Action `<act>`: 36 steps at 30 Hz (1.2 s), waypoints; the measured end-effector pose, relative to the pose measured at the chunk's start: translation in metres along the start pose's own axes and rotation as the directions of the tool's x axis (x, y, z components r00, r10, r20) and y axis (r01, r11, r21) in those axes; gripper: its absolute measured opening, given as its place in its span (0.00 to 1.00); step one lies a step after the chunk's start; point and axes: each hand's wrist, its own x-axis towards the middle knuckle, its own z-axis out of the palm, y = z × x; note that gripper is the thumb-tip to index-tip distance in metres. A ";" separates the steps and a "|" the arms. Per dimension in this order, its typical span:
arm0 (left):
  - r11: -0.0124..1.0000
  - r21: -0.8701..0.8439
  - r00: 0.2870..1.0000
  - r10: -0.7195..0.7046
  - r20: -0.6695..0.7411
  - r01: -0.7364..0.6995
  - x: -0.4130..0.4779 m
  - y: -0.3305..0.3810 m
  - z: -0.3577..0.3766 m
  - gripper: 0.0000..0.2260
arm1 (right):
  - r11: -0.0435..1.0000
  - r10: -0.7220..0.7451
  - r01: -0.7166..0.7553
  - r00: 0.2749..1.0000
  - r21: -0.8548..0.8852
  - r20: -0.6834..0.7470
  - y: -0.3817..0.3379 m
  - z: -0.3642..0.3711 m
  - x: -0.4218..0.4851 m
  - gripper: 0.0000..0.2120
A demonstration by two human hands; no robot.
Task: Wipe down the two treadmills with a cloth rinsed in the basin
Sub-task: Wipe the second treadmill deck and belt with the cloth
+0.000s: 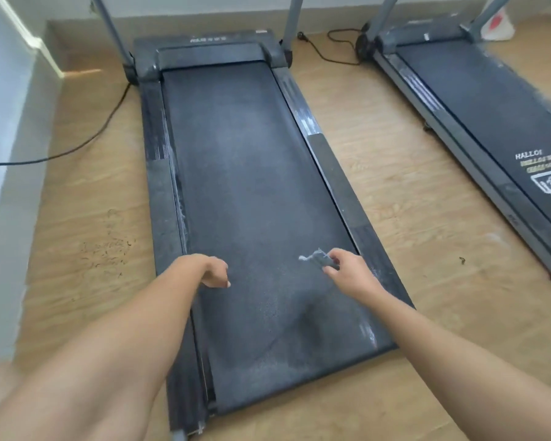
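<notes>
Two bare forearms were stretched forward from the lower edge, the left forearm (109, 361) and the right forearm (458, 354). At the end of the right one, the right grip (350, 272) was closed on a small grey cloth (318, 259), which was pinched between thumb and fingertips. A pale, frayed corner of it was left sticking out ahead of the fingers. The left grip (212, 272) was held level with the right grip and well apart from it; its fingers were loosely curled and nothing was held in it.

Directly beneath both grips the dark belt (252, 186) of the near treadmill (210, 49) was spread, running away ahead of them to two grey uprights (112, 30). Whitish streaks were seen on the side rail (306, 116) ahead of the right grip, and more behind it near the belt's end.

Well to the right of the right grip, the second treadmill (490, 100) was laid at a slant on the wooden floor (395, 160), with white printed lettering (528, 155) on its belt. To the left of the left grip, a black cable (77, 148) was trailed across the floor toward a pale wall (7, 122). Dark specks (109, 249) were scattered on the floor just left of that grip.
</notes>
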 end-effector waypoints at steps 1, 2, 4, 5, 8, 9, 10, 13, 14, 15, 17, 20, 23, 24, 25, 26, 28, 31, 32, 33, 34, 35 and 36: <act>0.998 0.012 0.997 0.055 -0.058 -0.055 -0.019 0.007 -0.013 0.29 | 0.997 -0.034 0.035 0.999 0.074 -0.008 -0.015 -0.017 -0.005 0.02; 0.993 0.001 0.983 0.115 -0.145 -0.116 -0.038 0.014 -0.025 0.27 | 0.980 -0.054 0.054 0.999 0.190 -0.004 -0.031 -0.035 -0.013 0.03; 0.962 -0.091 0.899 0.202 -0.389 -0.256 -0.077 0.029 -0.045 0.22 | 0.864 -0.083 0.052 0.996 0.500 0.040 -0.057 -0.064 -0.030 0.04; 0.920 -0.178 0.826 0.214 -0.521 -0.350 -0.095 0.036 -0.049 0.20 | 0.776 -0.108 0.041 0.992 0.629 0.068 -0.068 -0.076 -0.041 0.05; 0.653 -0.421 0.670 0.181 -0.720 -0.629 -0.146 0.052 -0.048 0.27 | 0.530 -0.217 0.007 0.968 0.848 0.128 -0.084 -0.101 -0.067 0.08; 0.553 -0.475 0.667 0.212 -0.714 -0.684 -0.157 0.056 -0.044 0.31 | 0.457 -0.253 -0.011 0.957 0.889 0.142 -0.086 -0.105 -0.072 0.09; 0.453 -0.541 0.684 0.255 -0.683 -0.709 -0.166 0.061 -0.040 0.34 | 0.402 -0.281 -0.026 0.948 0.915 0.151 -0.088 -0.109 -0.077 0.10; 0.263 -0.633 0.683 0.351 -0.640 -0.728 -0.176 0.074 -0.034 0.38 | 0.291 -0.324 -0.050 0.935 0.955 0.148 -0.091 -0.115 -0.084 0.11; 0.236 -0.623 0.662 0.361 -0.656 -0.746 -0.177 0.078 -0.035 0.37 | 0.267 -0.324 -0.059 0.935 0.962 0.147 -0.092 -0.117 -0.085 0.11; 0.195 -0.616 0.639 0.372 -0.673 -0.763 -0.178 0.083 -0.037 0.36 | 0.253 -0.319 -0.072 0.935 0.965 0.153 -0.093 -0.118 -0.086 0.11; 0.099 -0.630 0.615 0.374 -0.694 -0.770 -0.181 0.088 -0.040 0.32 | 0.252 -0.297 -0.090 0.940 0.964 0.166 -0.091 -0.117 -0.087 0.11; 0.009 -0.644 0.613 0.320 -0.723 -0.765 -0.183 0.090 -0.044 0.24 | 0.291 -0.255 -0.120 0.947 0.949 0.198 -0.086 -0.113 -0.086 0.10; -0.019 -0.643 0.615 0.268 -0.741 -0.766 -0.182 0.091 -0.047 0.19 | 0.308 -0.187 -0.153 0.958 0.939 0.218 -0.086 -0.105 -0.084 0.11; -0.027 -0.648 0.621 0.261 -0.739 -0.761 -0.182 0.092 -0.047 0.19 | 0.352 -0.139 -0.123 0.974 0.928 0.181 -0.086 -0.101 -0.084 0.12; -0.036 -0.658 0.631 0.248 -0.735 -0.752 -0.181 0.094 -0.047 0.18 | 0.466 -0.081 -0.038 0.993 0.884 0.086 -0.085 -0.097 -0.085 0.13; -0.042 -0.674 0.651 0.220 -0.727 -0.738 -0.180 0.096 -0.047 0.18 | 0.635 -0.045 0.081 0.997 0.768 -0.068 -0.085 -0.095 -0.086 0.13; -0.062 -0.714 0.701 0.150 -0.697 -0.697 -0.177 0.100 -0.045 0.17 | 0.811 -0.136 0.276 0.946 0.516 -0.293 -0.090 -0.096 -0.092 0.10; -0.103 -0.757 0.752 0.091 -0.653 -0.645 -0.173 0.108 -0.039 0.18 | 0.760 -0.335 0.377 0.925 0.529 -0.179 -0.107 -0.095 -0.107 0.08; -0.112 -0.767 0.763 0.084 -0.640 -0.631 -0.172 0.110 -0.037 0.17 | 0.769 -0.346 0.369 0.927 0.522 -0.145 -0.109 -0.093 -0.109 0.08; -0.124 -0.776 0.772 0.088 -0.630 -0.619 -0.173 0.113 -0.036 0.15 | 0.785 -0.338 0.363 0.930 0.503 -0.144 -0.109 -0.090 -0.109 0.10; -0.143 -0.781 0.776 0.102 -0.623 -0.608 -0.174 0.115 -0.035 0.11 | 0.797 -0.314 0.349 0.937 0.493 -0.157 -0.108 -0.088 -0.108 0.11; -0.173 -0.784 0.776 0.126 -0.618 -0.597 -0.174 0.115 -0.036 0.08 | 0.791 -0.282 0.328 0.945 0.516 -0.168 -0.107 -0.087 -0.107 0.13; -0.203 -0.787 0.776 0.152 -0.613 -0.582 -0.175 0.115 -0.038 0.07 | 0.765 -0.247 0.299 0.954 0.570 -0.169 -0.106 -0.086 -0.105 0.14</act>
